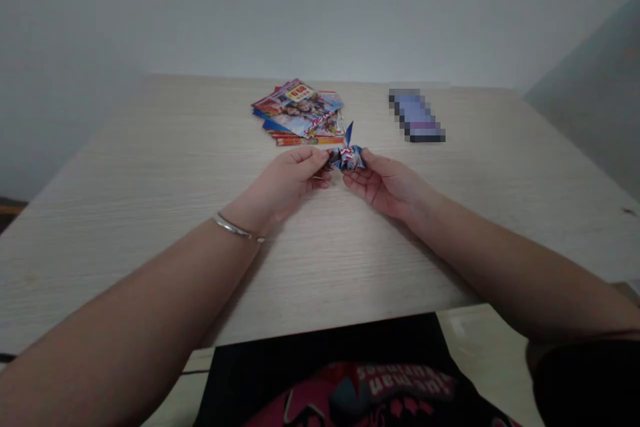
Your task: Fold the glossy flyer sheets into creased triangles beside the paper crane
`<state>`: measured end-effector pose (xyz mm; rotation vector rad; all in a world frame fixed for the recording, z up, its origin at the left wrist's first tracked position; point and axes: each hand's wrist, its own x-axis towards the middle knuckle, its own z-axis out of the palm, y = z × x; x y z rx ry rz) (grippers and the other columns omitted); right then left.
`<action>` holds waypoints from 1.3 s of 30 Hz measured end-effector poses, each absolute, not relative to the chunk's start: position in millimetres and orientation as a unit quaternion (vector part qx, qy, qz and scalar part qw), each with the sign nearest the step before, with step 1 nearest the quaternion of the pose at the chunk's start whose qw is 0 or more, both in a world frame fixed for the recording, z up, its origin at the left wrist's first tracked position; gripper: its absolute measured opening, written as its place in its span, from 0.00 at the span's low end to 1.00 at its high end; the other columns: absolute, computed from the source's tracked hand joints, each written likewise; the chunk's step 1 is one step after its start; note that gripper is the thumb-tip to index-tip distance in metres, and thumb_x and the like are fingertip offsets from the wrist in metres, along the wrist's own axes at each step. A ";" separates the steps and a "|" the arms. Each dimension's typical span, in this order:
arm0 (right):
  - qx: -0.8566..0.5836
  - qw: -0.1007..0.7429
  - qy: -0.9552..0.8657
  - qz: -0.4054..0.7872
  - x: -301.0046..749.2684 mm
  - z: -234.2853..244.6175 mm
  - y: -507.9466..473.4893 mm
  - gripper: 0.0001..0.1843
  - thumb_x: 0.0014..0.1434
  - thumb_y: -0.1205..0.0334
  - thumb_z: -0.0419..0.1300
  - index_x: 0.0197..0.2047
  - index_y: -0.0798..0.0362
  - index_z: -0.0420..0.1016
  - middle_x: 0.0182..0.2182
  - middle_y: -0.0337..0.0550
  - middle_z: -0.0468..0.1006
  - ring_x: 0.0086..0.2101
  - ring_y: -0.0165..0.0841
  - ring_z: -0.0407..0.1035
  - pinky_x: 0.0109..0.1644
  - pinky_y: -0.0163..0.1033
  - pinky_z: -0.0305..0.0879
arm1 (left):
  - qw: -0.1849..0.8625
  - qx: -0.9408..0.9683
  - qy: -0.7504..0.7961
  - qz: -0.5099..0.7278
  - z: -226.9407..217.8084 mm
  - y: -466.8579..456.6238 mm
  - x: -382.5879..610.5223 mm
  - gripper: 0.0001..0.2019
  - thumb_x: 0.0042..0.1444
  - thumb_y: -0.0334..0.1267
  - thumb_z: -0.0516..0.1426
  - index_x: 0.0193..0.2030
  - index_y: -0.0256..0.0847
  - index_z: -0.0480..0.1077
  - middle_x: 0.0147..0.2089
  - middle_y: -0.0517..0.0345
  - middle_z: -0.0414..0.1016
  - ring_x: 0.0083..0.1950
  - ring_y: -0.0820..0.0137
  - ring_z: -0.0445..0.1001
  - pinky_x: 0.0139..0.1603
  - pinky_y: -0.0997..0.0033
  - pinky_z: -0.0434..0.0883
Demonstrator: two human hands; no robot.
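Note:
Between my two hands, just above the table, is a folded figure of glossy printed paper (pixel 351 156), blue, red and white, with one pointed blue tip standing up; it resembles an origami crane. My left hand (pixel 295 170) pinches its left side between thumb and fingers. On the opposite side, my right hand (pixel 387 181) holds the other end, thumb on top and fingers curled underneath. Right behind the figure lies a fanned pile of colourful printed leaflets (pixel 300 110), with an orange strip (pixel 300 142) along its near edge.
A pixelated dark-edged phone-like object (pixel 417 117) lies at the back right. The pale wood-grain table (pixel 150 153) meets a white wall (pixel 320 13) behind. A silver bangle (pixel 233 225) circles my left wrist. My dark printed clothing (pixel 325 347) is at the near edge.

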<state>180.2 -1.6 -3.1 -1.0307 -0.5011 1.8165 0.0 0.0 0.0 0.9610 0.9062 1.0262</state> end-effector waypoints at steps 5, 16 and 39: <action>-0.405 0.474 -0.211 0.752 182.1 -6.2 -0.3 0.08 0.71 0.67 0.62 0.37 0.52 0.78 0.27 0.37 0.84 0.29 0.27 0.78 0.48 0.35 0.80 | 0.674 0.432 0.387 0.457 -1.5 0.7 -0.8 0.11 0.64 0.37 0.66 0.31 0.35 0.75 0.29 0.58 0.75 0.29 0.75 0.70 0.35 0.74 0.71; -0.425 0.476 -0.183 0.748 177.8 1.3 -2.7 0.16 0.75 0.68 0.53 0.35 0.53 0.76 0.26 0.38 0.84 0.26 0.25 0.77 0.39 0.30 0.79 | 0.667 0.443 0.382 0.461 -1.6 0.7 -0.5 0.13 0.63 0.40 0.68 0.30 0.36 0.76 0.28 0.59 0.74 0.29 0.76 0.70 0.33 0.76 0.70; -0.402 0.445 -0.217 0.770 184.9 0.7 0.1 0.16 0.76 0.62 0.54 0.39 0.53 0.80 0.29 0.43 0.86 0.31 0.30 0.81 0.45 0.34 0.80 | 0.677 0.403 0.411 0.459 4.9 -0.3 4.4 0.14 0.70 0.34 0.59 0.30 0.37 0.72 0.26 0.60 0.72 0.26 0.76 0.69 0.30 0.77 0.69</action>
